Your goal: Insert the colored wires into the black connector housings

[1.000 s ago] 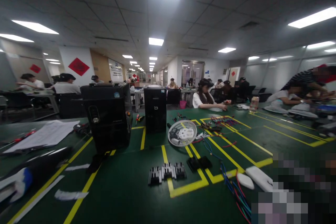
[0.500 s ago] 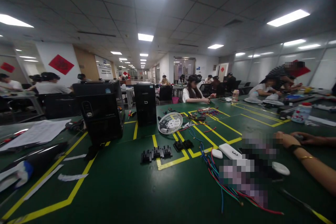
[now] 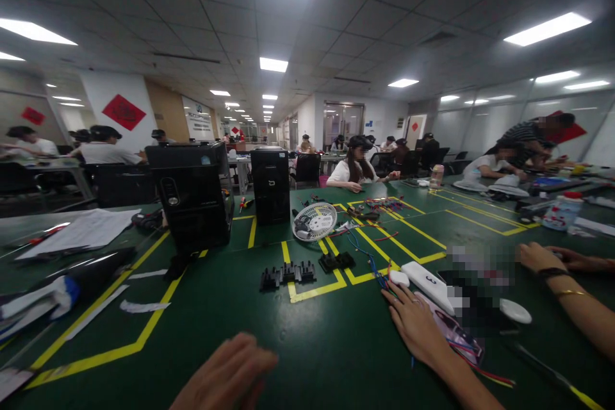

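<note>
My left hand (image 3: pixel 225 375) comes in at the bottom edge, blurred, hovering over the green table mat (image 3: pixel 230 327) with nothing visibly in it. My right hand (image 3: pixel 416 327) lies open and flat on the mat, fingers stretched toward a small white oval piece (image 3: pixel 398 278) and a long white block (image 3: pixel 429 278). A bundle of red and blue wires (image 3: pixel 461 355) runs under and beside it. Black connector blocks (image 3: pixel 287 274) sit ahead on a yellow tape line.
Two black computer towers (image 3: pixel 195 204) (image 3: pixel 270 186) and a small white fan (image 3: pixel 314 221) stand farther back. Papers (image 3: pixel 81 230) lie left. A co-worker's arm with a bracelet (image 3: pixel 567 298) rests at right. Several people sit at tables behind.
Both my hands have come into view from below; the right one has settled on the mat by the white pieces. The view has shifted slightly.
</note>
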`<state>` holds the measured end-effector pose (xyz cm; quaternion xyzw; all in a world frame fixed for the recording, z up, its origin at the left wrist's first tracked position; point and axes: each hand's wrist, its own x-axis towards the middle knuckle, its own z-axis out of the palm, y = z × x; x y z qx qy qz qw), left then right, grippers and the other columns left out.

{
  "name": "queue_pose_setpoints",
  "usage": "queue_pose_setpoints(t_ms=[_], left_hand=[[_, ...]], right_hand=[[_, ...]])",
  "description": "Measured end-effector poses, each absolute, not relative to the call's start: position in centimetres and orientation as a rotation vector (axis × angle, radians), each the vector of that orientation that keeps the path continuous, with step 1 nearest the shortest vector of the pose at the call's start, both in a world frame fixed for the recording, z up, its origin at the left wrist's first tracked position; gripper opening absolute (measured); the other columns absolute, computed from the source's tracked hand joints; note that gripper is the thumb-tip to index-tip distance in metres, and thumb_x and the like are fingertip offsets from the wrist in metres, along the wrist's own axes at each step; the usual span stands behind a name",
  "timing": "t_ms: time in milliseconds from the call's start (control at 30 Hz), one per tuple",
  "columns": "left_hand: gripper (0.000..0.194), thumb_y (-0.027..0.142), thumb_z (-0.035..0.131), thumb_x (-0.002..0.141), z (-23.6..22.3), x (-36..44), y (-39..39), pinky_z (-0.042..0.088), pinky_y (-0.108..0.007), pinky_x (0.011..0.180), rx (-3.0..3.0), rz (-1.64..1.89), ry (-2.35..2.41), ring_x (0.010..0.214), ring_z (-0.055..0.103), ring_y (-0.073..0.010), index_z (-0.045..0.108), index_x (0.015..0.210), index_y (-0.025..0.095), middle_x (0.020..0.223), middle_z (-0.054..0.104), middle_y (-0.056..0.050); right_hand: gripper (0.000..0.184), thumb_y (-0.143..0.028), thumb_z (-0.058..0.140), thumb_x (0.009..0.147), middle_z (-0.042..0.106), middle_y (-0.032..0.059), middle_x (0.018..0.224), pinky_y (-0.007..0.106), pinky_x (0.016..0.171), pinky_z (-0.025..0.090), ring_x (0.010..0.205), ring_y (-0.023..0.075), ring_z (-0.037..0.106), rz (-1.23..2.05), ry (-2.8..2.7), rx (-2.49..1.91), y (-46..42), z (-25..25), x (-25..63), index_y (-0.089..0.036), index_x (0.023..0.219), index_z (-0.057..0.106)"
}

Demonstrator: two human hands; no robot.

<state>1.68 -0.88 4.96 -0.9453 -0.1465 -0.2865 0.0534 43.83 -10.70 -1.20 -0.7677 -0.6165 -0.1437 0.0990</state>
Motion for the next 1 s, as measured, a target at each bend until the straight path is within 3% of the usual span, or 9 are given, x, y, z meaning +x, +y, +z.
queue_pose_setpoints(t_ms=[100,267,333,433,567,700,800,1000], left_hand=[[0.041,0.03,0.044,0.089,5.8,6.1,3.8,0.044,-0.037,0.099,-2.98,-0.873,-0.913,0.116,0.051,-0.0195,0.044,0.13,0.032,0.127,0.054,-0.003],[0.065,0.043,0.057,0.08,4.0,9.6,11.4,0.027,-0.046,0.108,-3.036,-0.792,-1.263,0.133,0.03,-0.029,0.034,0.138,0.024,0.146,0.032,-0.01],[0.068,0.045,0.056,0.079,2.7,9.5,12.8,0.025,-0.046,0.108,-3.103,-0.735,-1.339,0.133,0.03,-0.0301,0.034,0.138,0.02,0.145,0.033,-0.014],[0.056,0.044,0.05,0.083,1.2,8.6,13.1,0.031,-0.042,0.104,-3.185,-0.741,-1.346,0.124,0.042,-0.0283,0.042,0.131,0.016,0.136,0.044,-0.015],[0.051,0.043,0.052,0.081,0.2,7.5,11.7,0.037,-0.04,0.095,-3.169,-0.892,-1.336,0.109,0.05,-0.0261,0.047,0.125,0.016,0.12,0.053,-0.013],[0.056,0.046,0.059,0.074,-0.3,6.6,9.6,0.036,-0.042,0.095,-3.113,-1.025,-1.434,0.107,0.048,-0.0273,0.052,0.121,0.016,0.115,0.052,-0.012],[0.051,0.045,0.063,0.07,-0.3,5.8,7.7,0.035,-0.044,0.096,-3.083,-1.116,-1.615,0.11,0.046,-0.0292,0.057,0.114,0.018,0.116,0.049,-0.012],[0.048,0.029,0.064,0.071,0.0,4.5,4.6,0.04,-0.039,0.091,-3.184,-1.592,-1.561,0.103,0.054,-0.0245,0.049,0.117,0.023,0.113,0.054,-0.007]], right_hand=[[0.043,-0.029,0.031,0.091,0.045,0.0038,0.14,0.049,0.1,0.033,0.13,0.027,0.037,-0.439,-1.852,-2.268,-10.4,-0.9,45.1,-0.027,0.128,0.054],[0.043,-0.027,0.032,0.09,0.046,0.0042,0.139,0.041,0.098,0.037,0.127,0.0233,0.04,-0.418,-1.948,-2.196,-9.7,-0.4,46.8,-0.024,0.126,0.056],[0.044,-0.025,0.032,0.09,0.046,0.0048,0.139,0.039,0.098,0.036,0.126,0.0217,0.041,-0.413,-1.978,-2.169,-9.6,-0.2,47.1,-0.022,0.127,0.055],[0.043,-0.026,0.034,0.089,0.047,0.0062,0.138,0.041,0.101,0.031,0.127,0.0228,0.04,-0.423,-1.98,-2.158,-9.8,0.1,47.0,-0.021,0.126,0.055],[0.033,-0.034,0.042,0.087,0.051,0.0092,0.133,0.046,0.102,0.027,0.125,0.0278,0.041,-0.468,-1.896,-2.139,-9.7,0.9,46.2,-0.021,0.108,0.065],[0.029,-0.034,0.044,0.088,0.061,0.0157,0.111,0.036,0.086,0.04,0.102,0.0263,0.056,-0.445,-1.642,-2.304,-7.7,2.0,45.7,-0.015,0.096,0.065],[0.032,-0.037,0.049,0.087,0.064,0.017,0.093,0.033,0.072,0.043,0.087,0.0268,0.061,-0.366,-1.487,-2.496,-5.6,2.5,45.4,-0.011,0.096,0.065],[0.031,-0.038,0.047,0.086,0.062,0.0147,0.103,0.033,0.067,0.043,0.092,0.0281,0.061,-0.366,-1.407,-2.485,-3.7,2.5,45.8,-0.02,0.094,0.072]])
